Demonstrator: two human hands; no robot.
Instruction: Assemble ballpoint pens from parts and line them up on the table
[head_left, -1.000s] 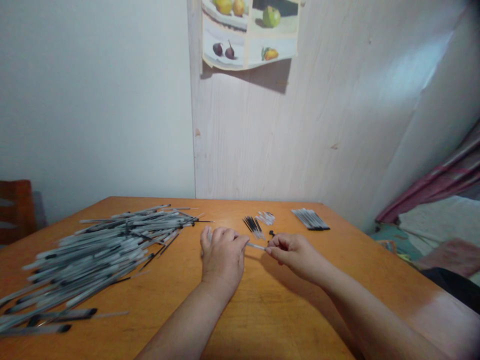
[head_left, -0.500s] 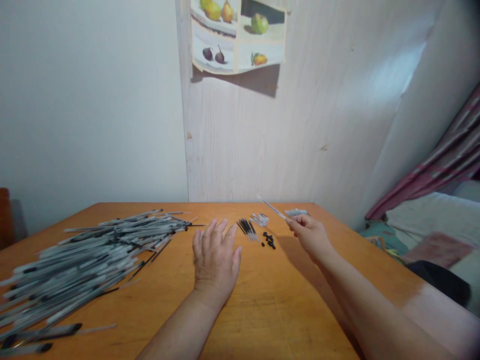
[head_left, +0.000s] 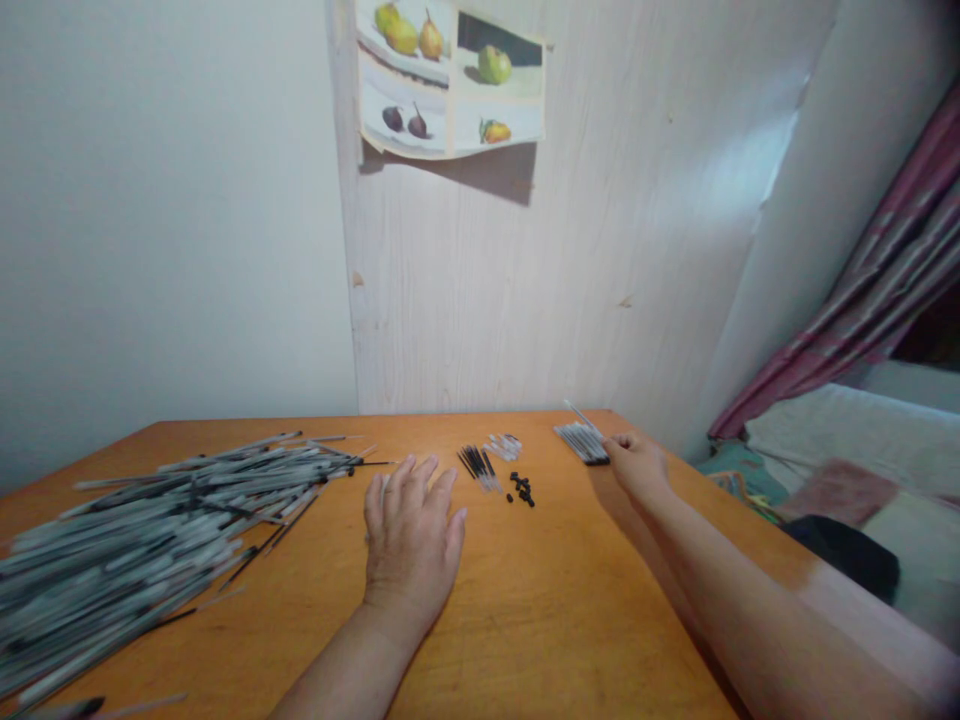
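My left hand point(head_left: 412, 540) lies palm down on the wooden table point(head_left: 517, 620), fingers stretched; a sliver of something pale shows by its fingertips, too little to name. At the far right, my right hand point(head_left: 636, 465) pinches a thin clear pen tube point(head_left: 581, 414) by its near end. It is beside a row of similar clear tubes with dark ends point(head_left: 579, 440). Between the hands are thin black pen refills point(head_left: 478, 467), small clear pieces like pen caps point(head_left: 502, 446) and several small black plugs point(head_left: 521, 489).
A large loose heap of pen parts point(head_left: 150, 530), grey-white and black, covers the table's left side. The wall with a fruit picture point(head_left: 450, 80) stands behind the table. To the right are a bed point(head_left: 825, 440), a dark rounded object point(head_left: 847, 555) and a pink curtain point(head_left: 817, 330).
My right hand has moved to the right and down with the clear tube, now next to the row of tubes. The view has turned slightly right; my left hand stays on the table.
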